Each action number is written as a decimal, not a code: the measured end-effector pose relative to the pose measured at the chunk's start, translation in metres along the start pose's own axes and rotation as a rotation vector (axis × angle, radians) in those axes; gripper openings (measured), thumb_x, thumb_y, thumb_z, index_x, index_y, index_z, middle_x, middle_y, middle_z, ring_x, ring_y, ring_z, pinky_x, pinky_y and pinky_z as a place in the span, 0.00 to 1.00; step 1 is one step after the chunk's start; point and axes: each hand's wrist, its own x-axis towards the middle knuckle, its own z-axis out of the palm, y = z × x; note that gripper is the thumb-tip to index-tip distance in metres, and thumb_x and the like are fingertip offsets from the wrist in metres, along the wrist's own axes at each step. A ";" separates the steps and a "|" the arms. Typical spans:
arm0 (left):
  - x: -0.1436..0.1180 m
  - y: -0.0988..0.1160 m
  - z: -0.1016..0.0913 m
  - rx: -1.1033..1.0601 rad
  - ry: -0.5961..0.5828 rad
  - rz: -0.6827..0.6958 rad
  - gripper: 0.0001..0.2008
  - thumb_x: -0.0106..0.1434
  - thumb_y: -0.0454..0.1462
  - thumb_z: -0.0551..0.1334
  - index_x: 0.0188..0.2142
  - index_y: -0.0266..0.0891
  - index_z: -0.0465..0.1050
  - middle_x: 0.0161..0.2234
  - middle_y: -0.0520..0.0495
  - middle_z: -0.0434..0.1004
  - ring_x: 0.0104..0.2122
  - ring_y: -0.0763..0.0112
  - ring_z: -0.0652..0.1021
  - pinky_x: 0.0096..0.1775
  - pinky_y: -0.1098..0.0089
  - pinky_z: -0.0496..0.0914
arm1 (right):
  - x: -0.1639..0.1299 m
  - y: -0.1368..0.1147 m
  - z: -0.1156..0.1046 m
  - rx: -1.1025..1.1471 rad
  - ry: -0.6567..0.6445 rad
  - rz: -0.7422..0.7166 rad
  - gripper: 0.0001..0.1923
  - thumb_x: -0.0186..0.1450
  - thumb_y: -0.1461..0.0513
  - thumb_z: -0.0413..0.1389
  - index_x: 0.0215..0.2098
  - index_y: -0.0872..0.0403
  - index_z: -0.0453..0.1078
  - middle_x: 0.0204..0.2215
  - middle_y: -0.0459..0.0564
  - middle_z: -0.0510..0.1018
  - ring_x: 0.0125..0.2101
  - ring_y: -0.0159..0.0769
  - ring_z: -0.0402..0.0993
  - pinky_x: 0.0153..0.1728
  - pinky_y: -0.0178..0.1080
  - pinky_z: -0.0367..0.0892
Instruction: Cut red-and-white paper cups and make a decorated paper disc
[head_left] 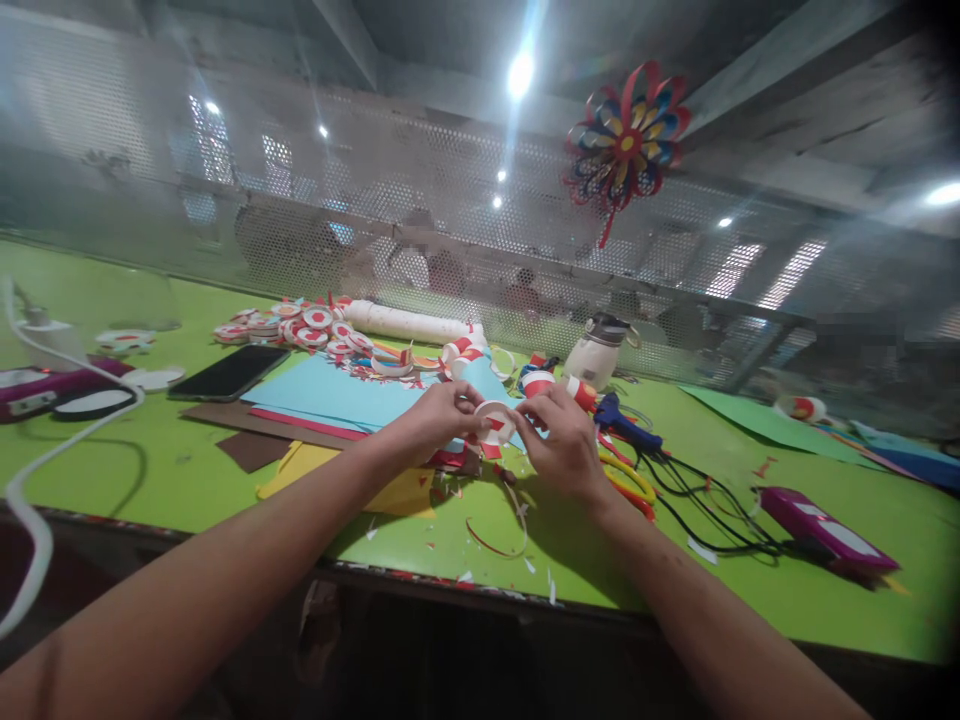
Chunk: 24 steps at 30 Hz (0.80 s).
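Observation:
My left hand pinches the left edge of a small white paper cup piece with red marks and red tabs along its lower side. On the opposite edge, the fingers of my right hand are closed on the same piece. It is held just above the near part of the green table. Close behind my right hand lie red-and-white paper cups. A blue glue gun and yellow-handled scissors rest to its right. Blue paper sheets lie behind my left forearm.
Many cut cup pieces are heaped at the back left beside a white roll. A phone lies at left. Cables run to a purple power strip at right. A kettle-like jug stands before the mesh screen.

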 end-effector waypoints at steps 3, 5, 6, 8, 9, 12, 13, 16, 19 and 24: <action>-0.001 0.002 0.000 -0.038 0.033 -0.045 0.12 0.48 0.26 0.65 0.29 0.35 0.63 0.21 0.52 0.72 0.20 0.75 0.72 0.27 0.70 0.68 | -0.001 -0.001 -0.001 0.029 0.000 0.003 0.06 0.64 0.63 0.54 0.29 0.55 0.68 0.26 0.48 0.65 0.27 0.34 0.63 0.28 0.37 0.62; -0.001 0.002 -0.001 -0.068 0.049 -0.063 0.12 0.47 0.26 0.65 0.28 0.36 0.63 0.20 0.53 0.70 0.20 0.76 0.72 0.27 0.70 0.68 | -0.002 -0.003 -0.001 0.021 -0.036 -0.030 0.05 0.64 0.63 0.54 0.32 0.56 0.70 0.28 0.50 0.66 0.29 0.36 0.64 0.30 0.39 0.63; -0.001 0.002 -0.001 -0.087 0.052 -0.066 0.12 0.47 0.26 0.65 0.28 0.36 0.63 0.19 0.53 0.70 0.20 0.76 0.72 0.28 0.69 0.68 | -0.002 -0.005 -0.001 0.007 -0.060 -0.049 0.05 0.64 0.64 0.53 0.33 0.56 0.70 0.29 0.51 0.66 0.31 0.37 0.64 0.31 0.40 0.64; 0.000 0.002 -0.001 -0.127 0.050 -0.070 0.12 0.47 0.26 0.65 0.28 0.36 0.63 0.19 0.54 0.69 0.20 0.75 0.72 0.29 0.68 0.69 | -0.003 -0.009 0.000 -0.036 -0.110 -0.078 0.06 0.64 0.64 0.52 0.36 0.57 0.71 0.31 0.53 0.67 0.33 0.40 0.64 0.32 0.42 0.65; 0.000 0.001 -0.001 -0.142 0.047 -0.074 0.12 0.46 0.26 0.65 0.28 0.36 0.63 0.19 0.53 0.69 0.20 0.74 0.73 0.30 0.68 0.69 | -0.003 -0.011 0.001 -0.057 -0.127 -0.087 0.06 0.64 0.65 0.51 0.36 0.56 0.71 0.31 0.53 0.67 0.34 0.41 0.63 0.33 0.43 0.65; 0.000 0.000 -0.001 -0.163 0.038 -0.095 0.12 0.45 0.25 0.64 0.28 0.35 0.64 0.22 0.51 0.70 0.23 0.72 0.74 0.31 0.66 0.70 | -0.003 -0.013 0.001 -0.073 -0.140 -0.073 0.07 0.64 0.65 0.51 0.36 0.56 0.71 0.31 0.53 0.67 0.35 0.41 0.63 0.34 0.44 0.65; 0.000 0.000 -0.001 -0.170 0.035 -0.101 0.11 0.45 0.25 0.64 0.28 0.34 0.64 0.23 0.49 0.71 0.24 0.71 0.75 0.31 0.66 0.70 | -0.004 -0.013 0.001 -0.061 -0.131 -0.053 0.06 0.64 0.65 0.51 0.36 0.56 0.71 0.31 0.53 0.66 0.35 0.41 0.64 0.34 0.44 0.65; 0.000 0.001 0.000 -0.187 0.033 -0.113 0.10 0.46 0.25 0.64 0.26 0.34 0.64 0.24 0.47 0.72 0.24 0.72 0.75 0.31 0.67 0.70 | -0.004 -0.009 0.001 -0.014 -0.074 0.045 0.05 0.63 0.65 0.54 0.36 0.56 0.71 0.32 0.52 0.66 0.34 0.39 0.65 0.34 0.42 0.66; -0.001 0.002 0.001 -0.197 0.040 -0.099 0.10 0.46 0.26 0.64 0.26 0.34 0.64 0.24 0.47 0.72 0.23 0.73 0.74 0.31 0.68 0.70 | -0.003 -0.005 0.002 0.037 -0.015 0.141 0.04 0.61 0.64 0.56 0.35 0.56 0.69 0.30 0.51 0.67 0.31 0.37 0.66 0.33 0.41 0.66; -0.001 0.003 0.002 -0.246 0.049 -0.069 0.11 0.47 0.28 0.67 0.27 0.34 0.65 0.25 0.46 0.73 0.26 0.72 0.75 0.30 0.70 0.70 | 0.000 -0.004 0.003 0.235 0.014 0.284 0.07 0.60 0.62 0.57 0.37 0.55 0.67 0.30 0.49 0.70 0.27 0.34 0.68 0.29 0.39 0.68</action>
